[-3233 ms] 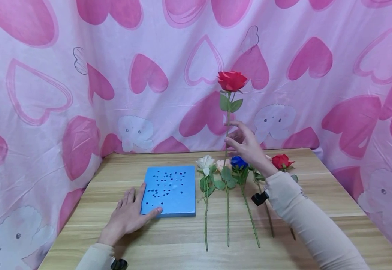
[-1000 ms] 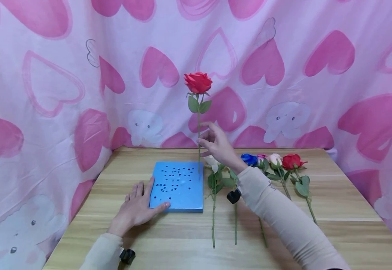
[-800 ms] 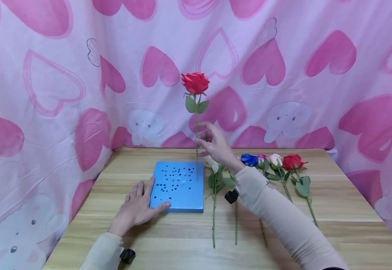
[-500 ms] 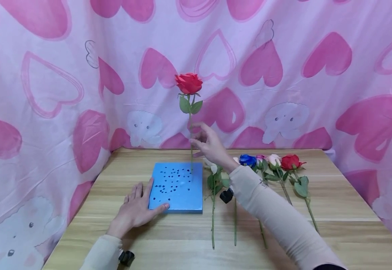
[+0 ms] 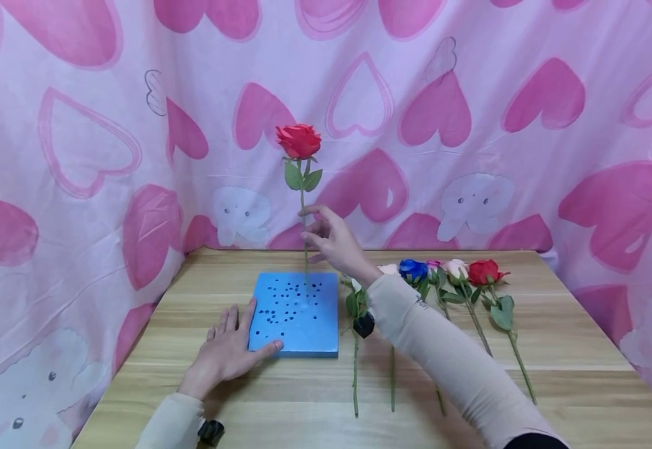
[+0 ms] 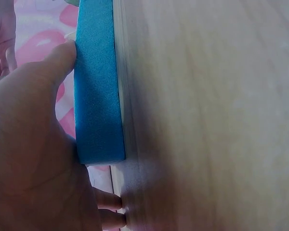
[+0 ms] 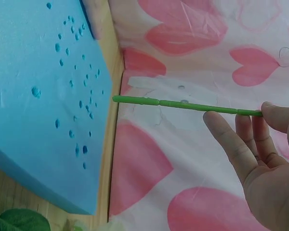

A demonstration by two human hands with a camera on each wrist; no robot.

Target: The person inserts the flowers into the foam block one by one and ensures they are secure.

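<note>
- My left hand (image 5: 222,358), fingers straight, rests against the blue block (image 5: 321,333), thumb on its near edge.
- Right of that hand, the block's holes show no stem standing.
- Above my pinch rises the red rose (image 5: 298,142), lifted, its stem tip over the block, apart.
- My right hand (image 5: 337,243) pinches that stem.
- Right of this grip, the blue rose (image 5: 414,270), pale rose (image 5: 457,269) and second red rose (image 5: 484,272) lie unlifted.

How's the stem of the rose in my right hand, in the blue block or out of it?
Out: the right wrist view shows the green stem down to its tip, outside the blue block.
</note>
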